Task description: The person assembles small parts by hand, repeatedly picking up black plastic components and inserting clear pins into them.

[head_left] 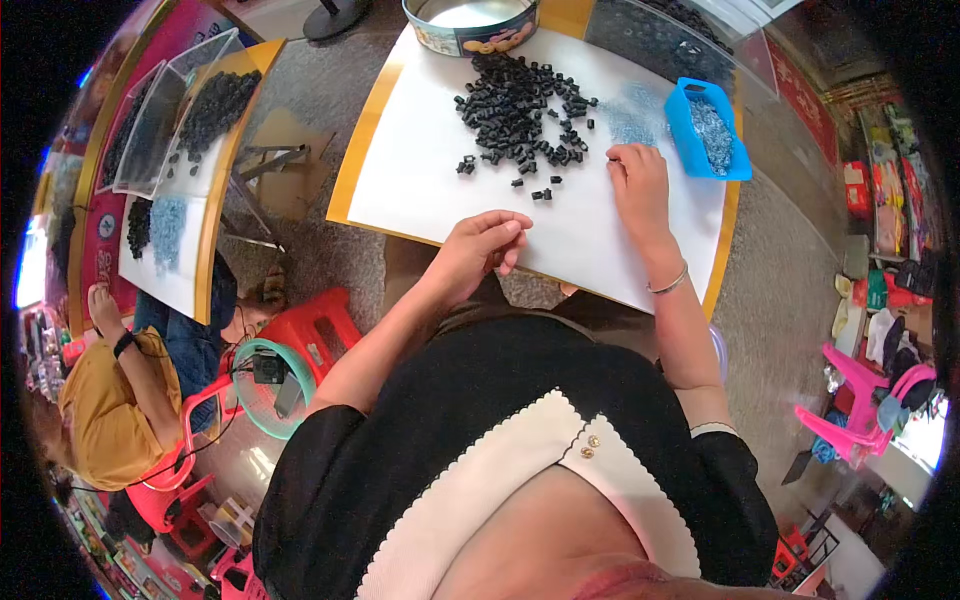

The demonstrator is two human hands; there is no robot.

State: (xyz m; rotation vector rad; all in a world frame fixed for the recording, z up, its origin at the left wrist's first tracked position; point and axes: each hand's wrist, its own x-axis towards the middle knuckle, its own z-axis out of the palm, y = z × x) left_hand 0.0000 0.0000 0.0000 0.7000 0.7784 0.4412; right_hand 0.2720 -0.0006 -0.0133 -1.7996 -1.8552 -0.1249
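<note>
Printing shows in several places around the worktop point(400, 165). The round tin point(468, 42) at its far edge has a dark blue printed side with a picture of golden biscuits; any lettering there is too small to make out. At the far left, a magenta board point(106, 235) beside the second worktop point(205, 262) carries a round emblem and pale characters, partly blurred. A red panel point(803, 100) at the upper right also bears pale markings, bent by the lens. The packages point(890, 205) on the right-hand shelving are brightly coloured, their labels too small to tell. The blue basket point(741, 166) is plain on the sides that show.

On the white surface, a loose heap of small black pieces point(510, 115) lies in front of the tin, a few scattered nearer the person. Small pale blue pieces point(632, 128) spread between that heap and the basket, which holds more of them.

The left hand point(487, 245) is half curled at the near edge, thumb against the forefinger; the right hand point(638, 182) bends its fingers down just beside the pale blue pieces. Whether either grips a piece cannot be told.
</note>
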